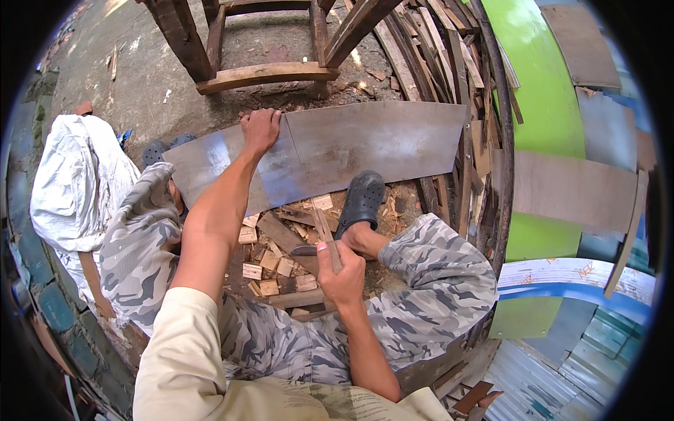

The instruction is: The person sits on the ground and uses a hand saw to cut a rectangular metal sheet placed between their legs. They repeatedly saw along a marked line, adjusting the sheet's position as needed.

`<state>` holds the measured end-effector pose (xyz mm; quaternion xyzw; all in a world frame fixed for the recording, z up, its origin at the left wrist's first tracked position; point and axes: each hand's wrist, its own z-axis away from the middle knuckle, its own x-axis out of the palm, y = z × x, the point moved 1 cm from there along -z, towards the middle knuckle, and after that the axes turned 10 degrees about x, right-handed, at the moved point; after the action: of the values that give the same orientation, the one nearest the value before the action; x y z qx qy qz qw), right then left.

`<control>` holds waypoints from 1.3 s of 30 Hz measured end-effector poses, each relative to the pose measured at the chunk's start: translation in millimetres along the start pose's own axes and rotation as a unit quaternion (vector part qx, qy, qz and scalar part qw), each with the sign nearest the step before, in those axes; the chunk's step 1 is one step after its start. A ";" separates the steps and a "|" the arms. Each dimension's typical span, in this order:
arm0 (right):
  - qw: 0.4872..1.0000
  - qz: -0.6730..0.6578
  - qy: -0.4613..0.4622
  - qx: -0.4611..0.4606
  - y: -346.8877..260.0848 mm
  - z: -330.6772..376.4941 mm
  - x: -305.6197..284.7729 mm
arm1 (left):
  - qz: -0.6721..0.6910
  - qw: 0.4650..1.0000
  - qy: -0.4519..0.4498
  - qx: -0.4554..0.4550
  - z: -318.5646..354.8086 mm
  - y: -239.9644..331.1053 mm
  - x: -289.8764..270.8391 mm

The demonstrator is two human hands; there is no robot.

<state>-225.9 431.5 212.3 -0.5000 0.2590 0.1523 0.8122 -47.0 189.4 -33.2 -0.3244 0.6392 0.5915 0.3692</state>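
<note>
Long, flat, grey-brown wooden board lies crosswise in front of the person, thin dark line across it just R of the L hand. That hand is at board's far edge, arm reaching over its face, fingers bunched & bent over the edge; can't tell if it's pinching the board or only pressing. R hand is on the near side of the board, apart from it, fingers wrapped tight round a slim, brown wooden stick, whose tip points twd the board. Dark, narrow flat piece shows just L of that hand; can't tell if it's joined to the stick. Black, holed clog on R foot overlaps board's near edge in view. Small, pale, squarish wood blocks + scraps lie on the ground near side of board, btwn the legs in grey camo trousers. Beyond board's far edge: brown wooden frame w/ legs. Off board's L end: crumpled white sack. Nr board's R end: heap of long brown wood strips; past it, bright green flat panel.
</note>
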 end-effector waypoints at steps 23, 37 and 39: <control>0.999 0.007 0.035 -0.019 5.1 -67.6 51.3 | 0.016 1.000 0.021 0.007 4.3 17.6 -5.7; 1.000 -0.011 0.010 0.015 10.8 -23.4 7.6 | -0.029 0.999 0.025 -0.005 -2.7 1.0 1.9; 0.999 -0.031 0.003 0.013 1.1 -15.0 2.2 | -0.030 0.999 0.036 0.004 -0.7 -0.4 -0.3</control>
<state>-228.7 418.6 204.7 -0.4975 0.2479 0.1220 0.8223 -46.6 188.7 -33.1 -0.3636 0.6444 0.5653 0.3647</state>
